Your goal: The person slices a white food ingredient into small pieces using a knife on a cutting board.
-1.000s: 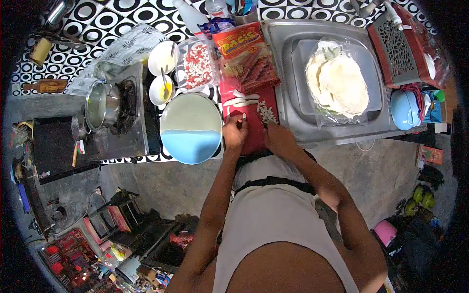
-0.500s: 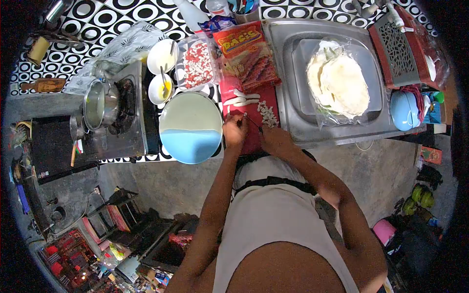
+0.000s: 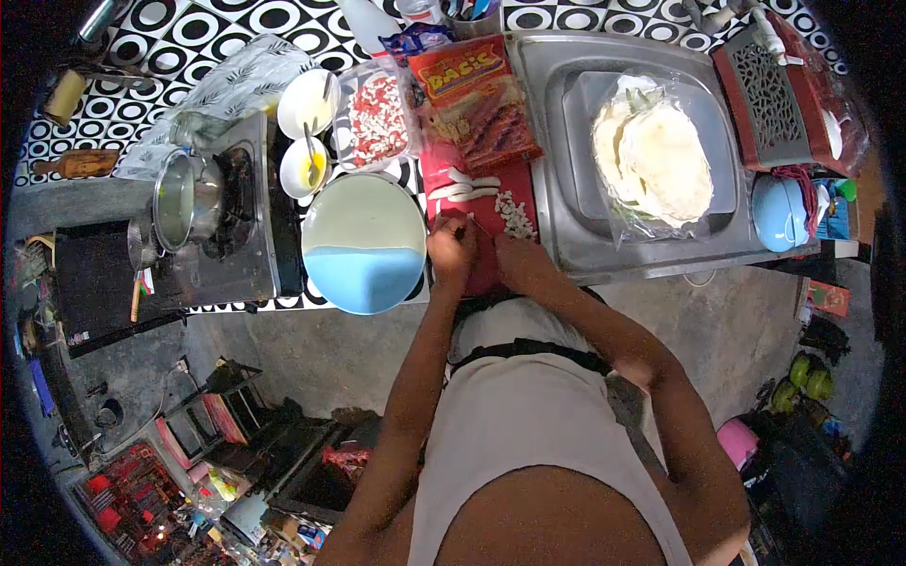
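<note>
Leaning over the red cutting board (image 3: 485, 274), we are reading "BASIC" on the packet (image 3: 475, 106) covering its far end. Our right hand (image 3: 525, 263) is gripping what is probably a knife (image 3: 482, 227), barely showing. Our left hand (image 3: 453, 249), the nearer, is pinching a white stub (image 3: 470, 217); white sticks (image 3: 466, 192) are lying just beyond its fingertips, pointing roughly left-right, with chopped bits (image 3: 514, 216) sitting to their right.

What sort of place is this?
Most likely a home kitchen: a steel sink on the right, a stove bearing a metal pot on the left, and chopped white pieces on a red board between them.
</note>
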`<control>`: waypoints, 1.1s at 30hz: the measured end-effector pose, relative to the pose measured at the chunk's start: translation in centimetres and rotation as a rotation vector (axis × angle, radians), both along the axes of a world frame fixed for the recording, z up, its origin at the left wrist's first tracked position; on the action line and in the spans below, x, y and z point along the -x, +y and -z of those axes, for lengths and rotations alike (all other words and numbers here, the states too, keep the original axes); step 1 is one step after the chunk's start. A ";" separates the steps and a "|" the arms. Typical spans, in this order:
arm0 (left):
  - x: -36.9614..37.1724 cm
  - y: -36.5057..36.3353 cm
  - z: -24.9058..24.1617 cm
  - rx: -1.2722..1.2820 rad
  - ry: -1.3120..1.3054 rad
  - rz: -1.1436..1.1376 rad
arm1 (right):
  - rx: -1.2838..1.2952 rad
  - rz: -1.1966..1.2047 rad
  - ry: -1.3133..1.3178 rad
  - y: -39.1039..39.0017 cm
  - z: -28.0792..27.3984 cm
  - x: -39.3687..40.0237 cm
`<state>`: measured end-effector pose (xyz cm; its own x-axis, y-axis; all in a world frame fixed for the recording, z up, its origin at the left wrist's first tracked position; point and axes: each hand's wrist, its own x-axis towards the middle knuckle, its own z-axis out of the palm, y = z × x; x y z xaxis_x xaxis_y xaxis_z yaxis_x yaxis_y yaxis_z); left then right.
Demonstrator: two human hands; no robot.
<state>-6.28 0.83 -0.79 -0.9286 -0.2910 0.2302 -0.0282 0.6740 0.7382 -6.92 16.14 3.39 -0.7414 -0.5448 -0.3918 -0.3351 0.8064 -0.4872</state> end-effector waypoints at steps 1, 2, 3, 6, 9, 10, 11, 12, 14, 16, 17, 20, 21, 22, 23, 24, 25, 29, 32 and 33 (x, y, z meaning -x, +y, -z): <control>0.0 -0.1 0.0 0.004 0.002 0.011 | 0.009 -0.025 0.016 -0.1 0.0 0.1; 0.0 -0.2 0.0 0.008 0.005 0.023 | 0.017 -0.010 0.012 0.0 -0.1 0.1; 0.0 -0.2 0.2 0.013 0.009 0.034 | 0.025 0.005 0.007 0.0 -0.3 0.1; 0.0 -0.1 1.1 0.015 -0.004 -0.001 | -0.025 0.058 -0.047 -0.1 -1.2 0.1; 0.0 0.3 0.6 -0.024 0.005 -0.034 | -0.019 0.077 -0.080 0.2 -2.3 0.1; 0.0 0.2 0.6 -0.015 -0.002 -0.036 | -0.001 0.078 -0.083 0.3 -2.5 0.1; 0.0 0.2 0.7 -0.006 -0.008 -0.038 | -0.023 0.074 -0.086 0.4 -2.5 0.0; 0.1 0.3 0.7 0.002 -0.013 -0.037 | -0.045 0.071 -0.088 0.6 -2.5 -0.1; 0.1 0.3 0.6 0.012 -0.004 -0.029 | -0.077 0.072 -0.098 0.8 -2.5 -0.1; 0.0 0.3 0.1 0.019 -0.039 -0.014 | -0.095 0.079 -0.120 0.9 -2.6 -0.1; -0.2 0.1 -0.2 0.022 -0.079 -0.008 | -0.071 0.089 -0.112 1.0 -2.8 -0.2; -0.6 -0.5 0.2 0.023 -0.140 -0.013 | 0.010 0.099 -0.037 1.5 -2.4 -0.4; -0.7 -0.7 0.5 0.022 -0.150 -0.022 | 0.038 0.091 0.018 2.0 -0.9 -0.6; -0.7 -0.8 -0.3 0.023 -0.175 -0.039 | 0.065 0.080 0.073 2.1 -0.5 -0.6; -1.0 -0.8 -1.1 0.021 -0.203 -0.056 | 0.021 0.089 0.059 2.1 -0.2 -0.6; -1.1 -0.7 -1.6 0.018 -0.231 -0.072 | -0.025 0.099 0.047 2.1 -0.5 -0.4; -1.3 -0.8 -1.1 0.038 -0.195 -0.073 | -0.070 0.110 0.035 2.1 -0.8 -0.3; -1.3 -1.0 0.1 0.021 -0.074 -0.054 | 0.009 0.154 0.115 2.4 -0.3 -0.2; -1.3 -0.5 -0.4 -0.047 -0.054 -0.032 | -0.070 0.255 0.086 1.9 -1.2 0.3; -1.3 -0.3 -0.5 -0.066 -0.056 -0.024 | -0.043 0.286 0.107 1.9 -0.6 0.2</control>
<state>-5.03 0.51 -0.30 -0.9321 -0.3260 0.1576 -0.0862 0.6224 0.7779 -7.12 18.05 3.99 -0.9007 -0.2926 -0.3213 -0.1393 0.8947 -0.4243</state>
